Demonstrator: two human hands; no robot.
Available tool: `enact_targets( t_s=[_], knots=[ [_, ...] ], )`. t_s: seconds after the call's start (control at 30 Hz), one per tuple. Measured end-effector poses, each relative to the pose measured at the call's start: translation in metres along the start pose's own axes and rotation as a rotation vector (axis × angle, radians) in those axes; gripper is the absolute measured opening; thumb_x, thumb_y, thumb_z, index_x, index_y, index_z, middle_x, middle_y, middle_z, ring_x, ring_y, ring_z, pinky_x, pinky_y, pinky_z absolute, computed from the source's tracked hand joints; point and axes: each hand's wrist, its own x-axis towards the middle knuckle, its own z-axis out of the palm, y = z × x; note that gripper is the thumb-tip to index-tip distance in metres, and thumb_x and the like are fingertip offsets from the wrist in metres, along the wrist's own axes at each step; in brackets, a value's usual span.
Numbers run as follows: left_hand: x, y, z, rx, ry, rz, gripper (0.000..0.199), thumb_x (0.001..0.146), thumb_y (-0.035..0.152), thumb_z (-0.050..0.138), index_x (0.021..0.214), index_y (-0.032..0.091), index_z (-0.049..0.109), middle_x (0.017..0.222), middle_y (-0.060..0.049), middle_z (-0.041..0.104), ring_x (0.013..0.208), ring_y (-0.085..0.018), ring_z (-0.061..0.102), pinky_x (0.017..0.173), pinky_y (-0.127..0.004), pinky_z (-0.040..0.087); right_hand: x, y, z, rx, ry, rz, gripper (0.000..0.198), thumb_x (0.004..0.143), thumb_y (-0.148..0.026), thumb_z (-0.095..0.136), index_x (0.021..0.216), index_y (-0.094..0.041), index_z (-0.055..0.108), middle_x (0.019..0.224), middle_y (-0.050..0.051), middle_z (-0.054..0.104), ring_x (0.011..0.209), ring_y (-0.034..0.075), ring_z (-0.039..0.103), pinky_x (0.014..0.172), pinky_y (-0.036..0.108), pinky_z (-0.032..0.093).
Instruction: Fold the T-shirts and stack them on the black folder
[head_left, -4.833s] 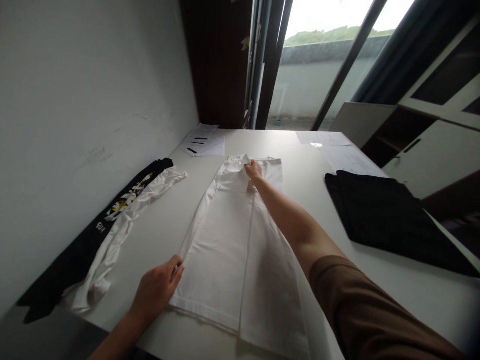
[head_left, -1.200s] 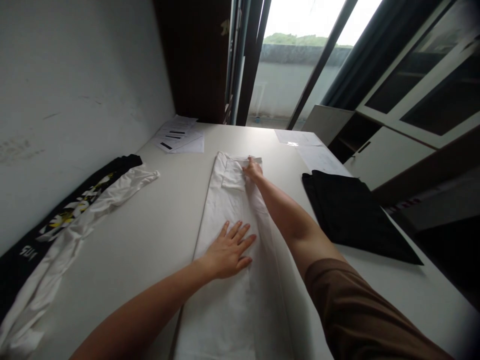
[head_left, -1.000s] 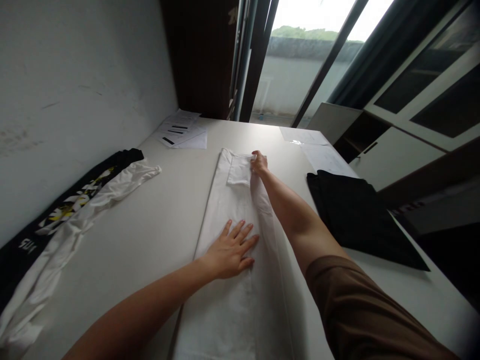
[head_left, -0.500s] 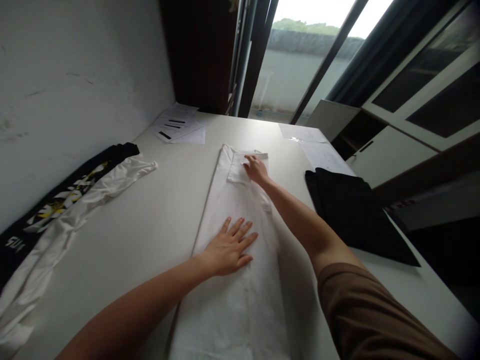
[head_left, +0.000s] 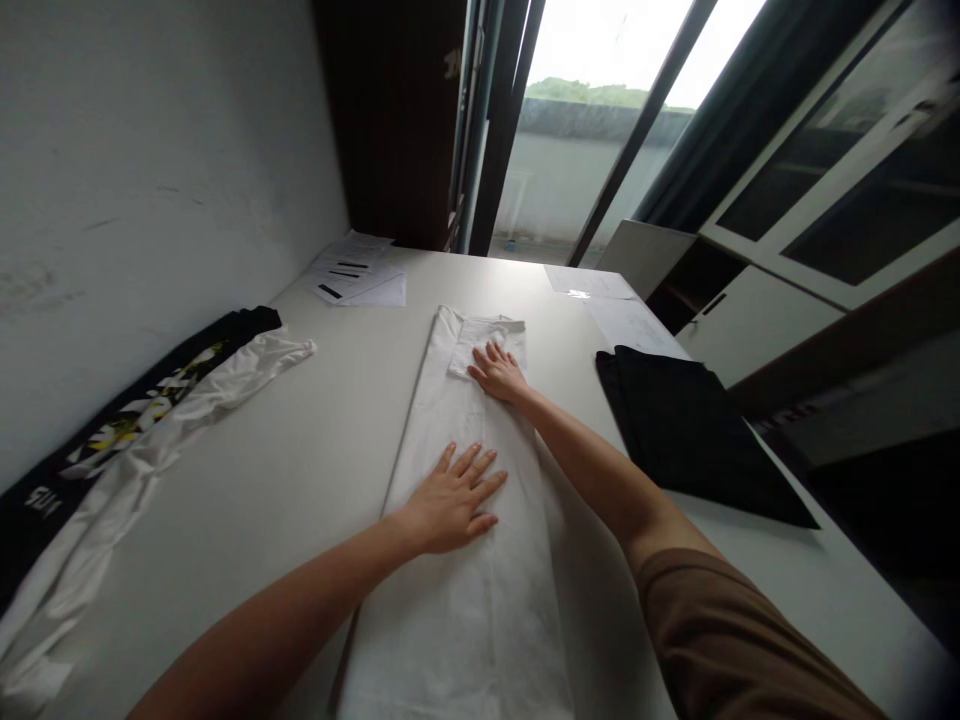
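Note:
A pair of white trousers [head_left: 457, 610], folded lengthwise, lies down the middle of the white table [head_left: 330, 400]. Its far end shows a waistband and a squarish pocket [head_left: 463, 362]. My left hand [head_left: 456, 500] rests flat on the middle of the cloth, fingers spread. Farther up, my right hand [head_left: 501, 372] lies on the fabric beside the pocket, its fingers stretched out and slightly apart. Neither hand grips anything. The near end of the trousers runs out of the bottom of the view.
Folded black cloth [head_left: 697, 430] lies on the right. Along the left wall are a black printed garment [head_left: 142, 400] and a crumpled white garment [head_left: 187, 415]. Papers [head_left: 360, 275] lie at the far left, more sheets [head_left: 592, 285] at the far right. Cabinets [head_left: 765, 310] stand beyond.
My right hand has gone from bent fingers at the pocket to lying flatter, slightly nearer to me. The left hand stays spread on the cloth. The camera view has tilted slightly.

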Motion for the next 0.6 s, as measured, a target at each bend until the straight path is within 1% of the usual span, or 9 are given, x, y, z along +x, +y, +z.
enact_targets(
  t_s=[0.07, 0.17, 0.2, 0.27, 0.33, 0.43, 0.5, 0.6],
  knots=[
    [0.000, 0.000, 0.002, 0.007, 0.005, 0.001, 0.064, 0.105, 0.060, 0.036, 0.161, 0.028, 0.033, 0.171, -0.008, 0.023, 0.159, -0.030, 0.013, 0.127, -0.057, 0.008, -0.008, 0.003, -0.001, 0.000, -0.040, 0.015, 0.070, 0.105, -0.064, 0.031, 0.162, -0.025, 0.031, 0.171, 0.013, 0.016, 0.158, 0.031, 0.012, 0.125, 0.053, 0.014],
    [0.000, -0.001, 0.001, 0.013, 0.009, -0.003, 0.064, 0.105, 0.059, 0.037, 0.161, 0.029, 0.032, 0.172, -0.007, 0.021, 0.159, -0.030, 0.013, 0.127, -0.056, 0.009, -0.016, 0.011, -0.008, -0.018, -0.043, 0.101, 0.068, 0.105, -0.060, 0.032, 0.163, -0.023, 0.030, 0.171, 0.013, 0.020, 0.158, 0.032, 0.015, 0.125, 0.054, 0.016],
    [0.000, -0.002, 0.000, 0.015, 0.008, -0.005, 0.064, 0.105, 0.059, 0.037, 0.161, 0.029, 0.033, 0.172, -0.007, 0.021, 0.159, -0.030, 0.013, 0.127, -0.056, 0.010, -0.022, 0.013, -0.010, -0.021, -0.033, 0.104, 0.066, 0.106, -0.057, 0.032, 0.162, -0.023, 0.031, 0.170, 0.013, 0.022, 0.157, 0.032, 0.016, 0.125, 0.054, 0.017],
    [-0.001, -0.002, -0.003, 0.017, -0.003, -0.002, 0.063, 0.105, 0.058, 0.037, 0.161, 0.028, 0.034, 0.171, -0.008, 0.022, 0.159, -0.031, 0.014, 0.127, -0.057, 0.011, -0.043, 0.017, -0.013, -0.017, -0.001, 0.058, 0.061, 0.107, -0.051, 0.032, 0.161, -0.022, 0.034, 0.169, 0.011, 0.027, 0.157, 0.031, 0.019, 0.125, 0.053, 0.019],
    [-0.004, 0.001, -0.007, 0.012, -0.027, 0.047, 0.062, 0.106, 0.055, 0.037, 0.161, 0.026, 0.035, 0.171, -0.010, 0.022, 0.159, -0.032, 0.015, 0.126, -0.058, 0.011, -0.077, 0.020, -0.015, -0.001, 0.041, -0.018, 0.058, 0.108, -0.046, 0.032, 0.159, -0.021, 0.039, 0.167, 0.010, 0.032, 0.156, 0.029, 0.023, 0.125, 0.050, 0.021],
    [-0.018, 0.015, -0.011, -0.025, -0.082, 0.242, 0.062, 0.106, 0.053, 0.039, 0.161, 0.026, 0.034, 0.170, -0.010, 0.023, 0.158, -0.033, 0.016, 0.127, -0.059, 0.008, -0.147, 0.026, -0.019, 0.044, 0.096, -0.138, 0.054, 0.107, -0.042, 0.035, 0.154, -0.020, 0.048, 0.163, 0.011, 0.039, 0.153, 0.027, 0.031, 0.125, 0.047, 0.026],
    [-0.035, 0.029, -0.014, -0.059, -0.111, 0.361, 0.063, 0.106, 0.052, 0.040, 0.162, 0.026, 0.032, 0.170, -0.010, 0.023, 0.158, -0.032, 0.017, 0.127, -0.059, 0.006, -0.196, 0.030, -0.025, 0.099, 0.117, -0.206, 0.050, 0.107, -0.038, 0.036, 0.151, -0.022, 0.052, 0.160, 0.010, 0.044, 0.150, 0.026, 0.037, 0.124, 0.047, 0.029],
    [-0.065, 0.046, -0.021, -0.094, -0.139, 0.435, 0.064, 0.105, 0.050, 0.044, 0.163, 0.028, 0.029, 0.170, -0.009, 0.024, 0.158, -0.032, 0.018, 0.128, -0.057, 0.007, -0.261, 0.028, -0.038, 0.187, 0.100, -0.324, 0.047, 0.105, -0.033, 0.042, 0.150, -0.026, 0.053, 0.158, 0.009, 0.046, 0.150, 0.026, 0.039, 0.124, 0.050, 0.031]
  ],
)
